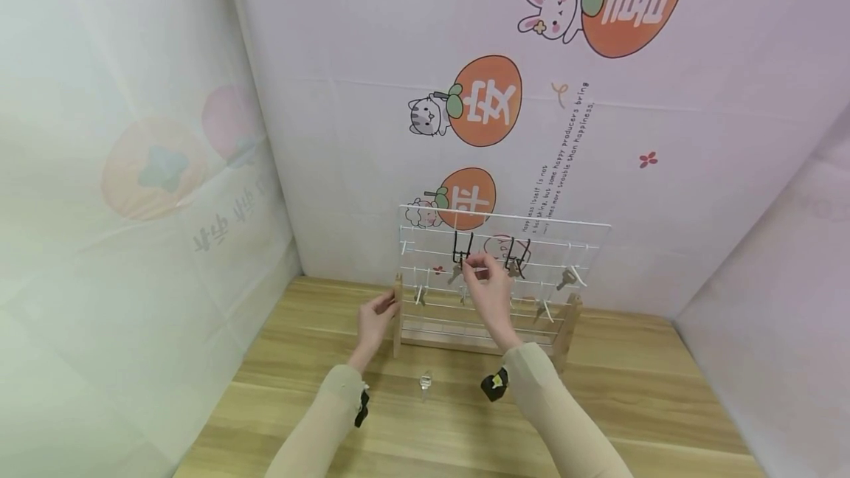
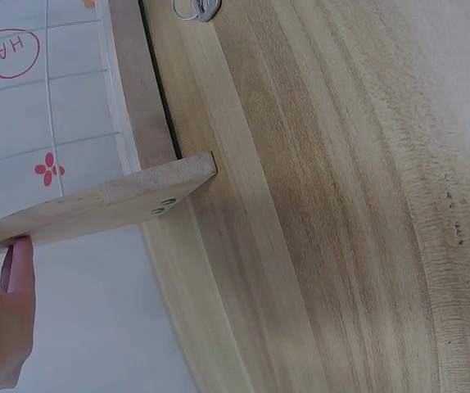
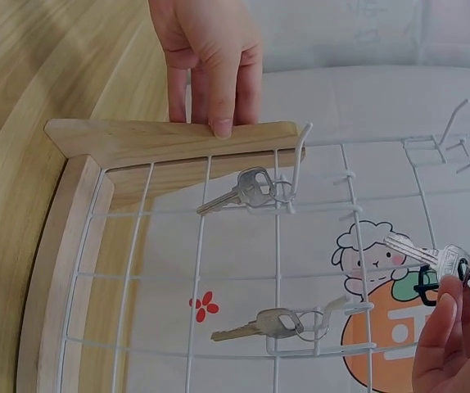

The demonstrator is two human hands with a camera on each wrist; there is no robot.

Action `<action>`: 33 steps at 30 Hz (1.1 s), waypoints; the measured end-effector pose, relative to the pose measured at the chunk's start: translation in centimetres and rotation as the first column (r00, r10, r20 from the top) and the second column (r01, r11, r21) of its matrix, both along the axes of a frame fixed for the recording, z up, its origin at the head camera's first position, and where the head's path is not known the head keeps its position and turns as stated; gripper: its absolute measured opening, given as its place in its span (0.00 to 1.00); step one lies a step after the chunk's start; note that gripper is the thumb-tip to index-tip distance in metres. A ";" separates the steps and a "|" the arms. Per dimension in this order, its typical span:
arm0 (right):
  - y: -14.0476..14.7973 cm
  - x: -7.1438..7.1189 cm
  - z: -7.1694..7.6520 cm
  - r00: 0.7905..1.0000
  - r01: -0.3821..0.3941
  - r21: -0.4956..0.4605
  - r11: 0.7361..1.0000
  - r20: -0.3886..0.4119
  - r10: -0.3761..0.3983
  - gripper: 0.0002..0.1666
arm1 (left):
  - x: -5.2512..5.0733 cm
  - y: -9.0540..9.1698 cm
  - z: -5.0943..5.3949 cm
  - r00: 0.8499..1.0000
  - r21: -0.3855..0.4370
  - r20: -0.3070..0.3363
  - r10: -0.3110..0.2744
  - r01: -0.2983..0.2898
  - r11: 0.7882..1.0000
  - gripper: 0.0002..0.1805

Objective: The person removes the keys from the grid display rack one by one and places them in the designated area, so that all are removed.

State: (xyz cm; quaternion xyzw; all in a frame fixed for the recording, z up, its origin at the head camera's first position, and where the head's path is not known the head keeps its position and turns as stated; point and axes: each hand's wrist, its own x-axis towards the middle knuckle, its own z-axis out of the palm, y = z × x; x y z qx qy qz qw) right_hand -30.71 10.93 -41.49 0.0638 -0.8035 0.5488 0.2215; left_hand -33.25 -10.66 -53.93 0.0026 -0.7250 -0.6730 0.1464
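Note:
A white wire grid rack (image 1: 505, 217) in a wooden stand stands on the table. My right hand (image 1: 490, 290) pinches a silver key (image 3: 419, 252) by its head end, at a black double hook (image 1: 454, 246) in the upper part of the grid. Whether the key's ring is over the hook is hard to tell. My left hand (image 1: 376, 321) holds the stand's left wooden side post (image 3: 169, 139), thumb on its edge. Near that post, one key (image 3: 251, 190) hangs by its ring from a white hook, and another key (image 3: 272, 324) hangs close by.
A loose key (image 1: 426, 383) with a ring lies on the wooden table (image 1: 299, 389) in front of the rack. More keys hang on the right, one of them a bronze key (image 1: 567, 277). Another black hook (image 1: 523, 257) is right of my right hand. Printed cloth walls (image 1: 372, 35) enclose the table.

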 end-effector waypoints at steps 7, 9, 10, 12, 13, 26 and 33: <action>0.1 0.1 0.1 1.000 -0.012 0.000 1.000 -0.003 0.012 0.07 | -0.1 0.0 -0.1 1.000 -0.004 -0.007 0.001 -0.001 1.000 0.17; 0.1 0.1 0.1 1.000 -0.008 0.008 1.000 -0.005 0.008 0.07 | -0.2 0.0 -0.2 1.000 -0.004 -0.001 0.001 -0.001 1.000 0.18; 0.1 0.1 0.1 1.000 -0.006 0.013 1.000 -0.006 0.006 0.07 | -0.2 0.0 -0.2 1.000 -0.009 -0.003 0.001 -0.001 1.000 0.18; 0.1 0.0 0.1 1.000 -0.001 0.020 1.000 -0.010 0.001 0.07 | -0.2 0.0 -0.3 1.000 -0.006 0.005 0.003 -0.003 1.000 0.18; 0.1 0.0 0.1 1.000 0.001 0.025 1.000 -0.011 -0.001 0.07 | -0.3 0.0 -0.3 1.000 -0.003 0.007 0.003 -0.003 1.000 0.18; 0.3 0.6 0.3 0.999 -0.037 0.055 0.998 -0.010 0.038 0.08 | -0.3 -0.2 -0.8 0.997 -0.001 -0.070 -0.012 0.012 1.000 0.17; 0.6 1.3 0.5 0.997 -0.081 0.044 0.996 -0.010 0.081 0.09 | -0.6 -0.2 -1.0 1.000 -0.017 -0.016 -0.002 0.002 1.000 0.18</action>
